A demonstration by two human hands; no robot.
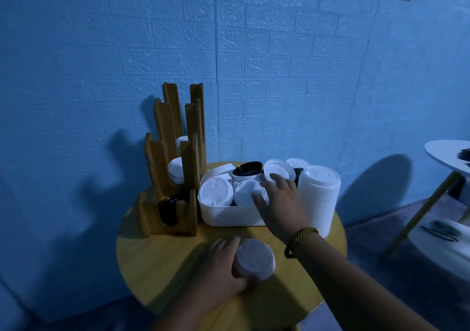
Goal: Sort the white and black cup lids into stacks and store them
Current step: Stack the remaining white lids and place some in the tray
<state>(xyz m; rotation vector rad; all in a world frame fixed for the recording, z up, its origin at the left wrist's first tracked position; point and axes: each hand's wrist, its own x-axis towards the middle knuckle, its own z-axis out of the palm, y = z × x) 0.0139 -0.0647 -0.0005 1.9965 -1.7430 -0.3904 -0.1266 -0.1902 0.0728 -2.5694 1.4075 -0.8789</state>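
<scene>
Under my right grip (279,203), fingers spread wide, loose white lids (216,193) and a black lid (248,170) lie in the white bin (229,216). Nearer me on the tabletop (157,259), my left grip (221,267) curls round a short white lid stack (254,259); a tall stack (319,198) stands just right of my right grip.

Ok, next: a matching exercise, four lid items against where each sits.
Things:
1. tall stack of white plastic lids
2. short stack of white plastic lids
3. black plastic lids on edge
4. loose black plastic lid
Places:
A. in the white rectangular bin
B. lowest slot of the brown wooden rack
C. held by the left hand
D. standing right of the bin
Pairs: 1-D, 2-C, 3-B, 4-A
</scene>
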